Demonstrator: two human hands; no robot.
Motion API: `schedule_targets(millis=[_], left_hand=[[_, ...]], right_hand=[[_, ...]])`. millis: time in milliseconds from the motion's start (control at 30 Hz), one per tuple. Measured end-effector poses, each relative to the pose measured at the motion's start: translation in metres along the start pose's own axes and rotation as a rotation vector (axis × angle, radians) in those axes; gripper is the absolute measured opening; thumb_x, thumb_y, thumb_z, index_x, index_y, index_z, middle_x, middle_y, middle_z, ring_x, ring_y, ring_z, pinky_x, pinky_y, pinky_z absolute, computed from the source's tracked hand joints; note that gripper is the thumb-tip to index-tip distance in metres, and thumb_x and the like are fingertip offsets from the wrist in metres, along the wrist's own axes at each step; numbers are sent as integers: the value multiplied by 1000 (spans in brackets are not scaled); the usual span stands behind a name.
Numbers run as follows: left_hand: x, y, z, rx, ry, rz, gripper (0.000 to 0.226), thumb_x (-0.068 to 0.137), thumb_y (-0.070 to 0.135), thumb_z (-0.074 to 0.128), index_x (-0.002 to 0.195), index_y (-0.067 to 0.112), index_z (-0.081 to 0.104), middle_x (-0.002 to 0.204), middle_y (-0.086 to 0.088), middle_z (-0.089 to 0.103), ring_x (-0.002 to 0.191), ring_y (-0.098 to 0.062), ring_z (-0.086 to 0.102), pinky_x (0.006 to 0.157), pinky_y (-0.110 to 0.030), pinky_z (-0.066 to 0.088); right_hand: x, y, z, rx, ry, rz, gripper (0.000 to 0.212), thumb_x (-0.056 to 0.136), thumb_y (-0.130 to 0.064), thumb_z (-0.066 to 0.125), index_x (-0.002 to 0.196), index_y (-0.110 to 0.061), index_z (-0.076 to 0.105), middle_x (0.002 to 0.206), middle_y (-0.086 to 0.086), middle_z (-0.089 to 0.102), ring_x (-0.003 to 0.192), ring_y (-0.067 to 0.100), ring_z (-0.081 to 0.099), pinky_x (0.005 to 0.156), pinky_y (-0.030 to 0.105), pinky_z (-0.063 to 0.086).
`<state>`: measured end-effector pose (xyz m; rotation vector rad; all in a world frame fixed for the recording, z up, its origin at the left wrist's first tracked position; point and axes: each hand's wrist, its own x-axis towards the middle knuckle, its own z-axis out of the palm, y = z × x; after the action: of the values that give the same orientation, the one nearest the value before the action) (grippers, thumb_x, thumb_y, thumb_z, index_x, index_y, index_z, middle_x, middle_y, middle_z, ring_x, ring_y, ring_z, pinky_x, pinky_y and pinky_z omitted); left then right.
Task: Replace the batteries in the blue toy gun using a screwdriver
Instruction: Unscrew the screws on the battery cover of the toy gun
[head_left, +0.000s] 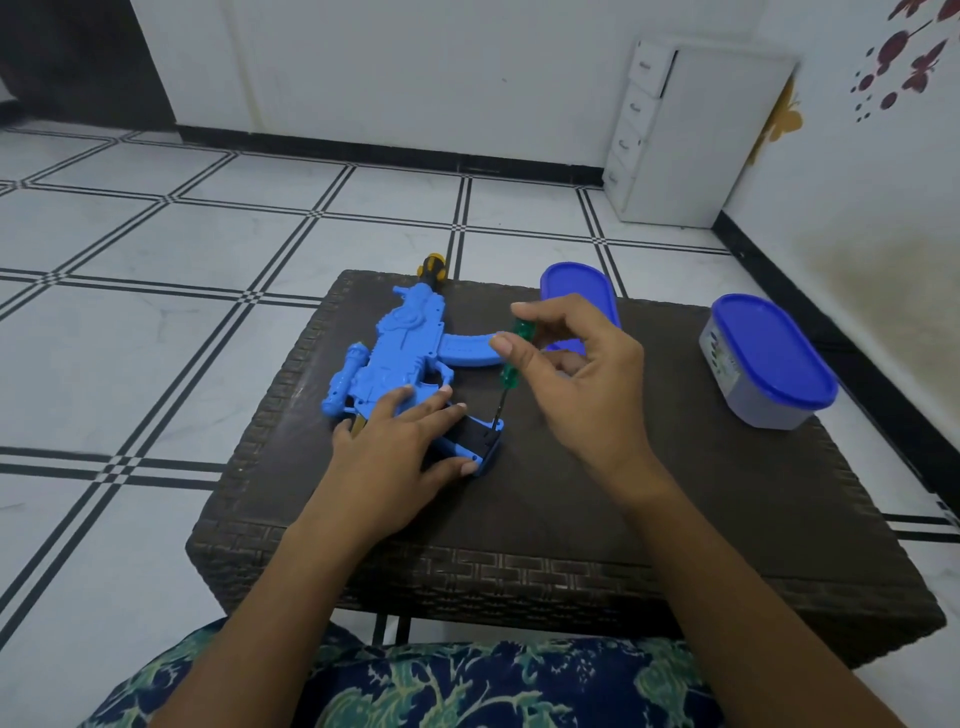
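1. Blue toy gun lies flat on wicker table, left of centre.
2. Pressing down on its rear part: left hand, fingers straight.
3. Green screwdriver stands near upright, tip at the gun's rear end; right hand pinches its handle.
4. Loose lid lies behind right hand; lidded container stands far right.

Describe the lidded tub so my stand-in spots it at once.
Find the dark woven table, then its right side, past the right hand that pinches the green screwdriver. There stands a grey tub under a blue oval lid. Unlike the other blue oval piece behind that hand, it stands alone, fully in view.
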<state>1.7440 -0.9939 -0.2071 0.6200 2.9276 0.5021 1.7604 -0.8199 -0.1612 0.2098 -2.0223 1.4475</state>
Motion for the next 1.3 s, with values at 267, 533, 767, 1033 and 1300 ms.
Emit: schedule_targets(millis=[267, 533, 767, 1033, 1300], left_hand=[[1, 0, 1, -4, 1, -4, 64, 84, 67, 46, 143, 49, 28, 153, 30, 16, 145, -7, 9, 107, -57, 28], [1, -1, 2, -2, 11, 5, 65, 83, 68, 46, 142, 49, 29, 153, 31, 16, 145, -7, 9, 107, -55, 29], [2, -3, 4, -9, 33, 16, 65, 82, 68, 47, 142, 48, 31, 153, 30, 19, 144, -8, 12, 107, -54, 29], [3, -4, 5, 5, 31, 18, 66, 82, 69, 45, 143, 48, 30, 153, 30, 18, 145, -9, 11, 106, -56, 30], [2, -4, 5, 5, 29, 14, 66, 82, 69, 45, 143, 48, 30, 153, 30, 17, 145, -8, 11, 108, -53, 29]], right_hand=[[1, 0, -2, 99, -103, 58, 23, 86, -5, 72, 109, -7, 69, 107, 11, 67, 98, 0, 63, 72, 13, 53], [4, 0, -2, 46, -104, 7, 23, 89, 1, 65, 111, -5, 71, 99, 3, 72, 92, 5, 68, 80, 14, 52], [0, -3, 7, 130, -22, 1, 17, 79, -5, 79, 95, -7, 74, 98, 5, 63, 89, 5, 65, 68, 21, 57], [0, -2, 5, 64, -92, -1, 18, 92, -2, 62, 107, -2, 72, 100, 5, 74, 96, 10, 70, 84, 27, 57], [2, -4, 5, 40, -27, -39, 13, 79, -10, 79, 92, -8, 76, 88, 1, 71, 83, 14, 70, 71, 37, 60]])
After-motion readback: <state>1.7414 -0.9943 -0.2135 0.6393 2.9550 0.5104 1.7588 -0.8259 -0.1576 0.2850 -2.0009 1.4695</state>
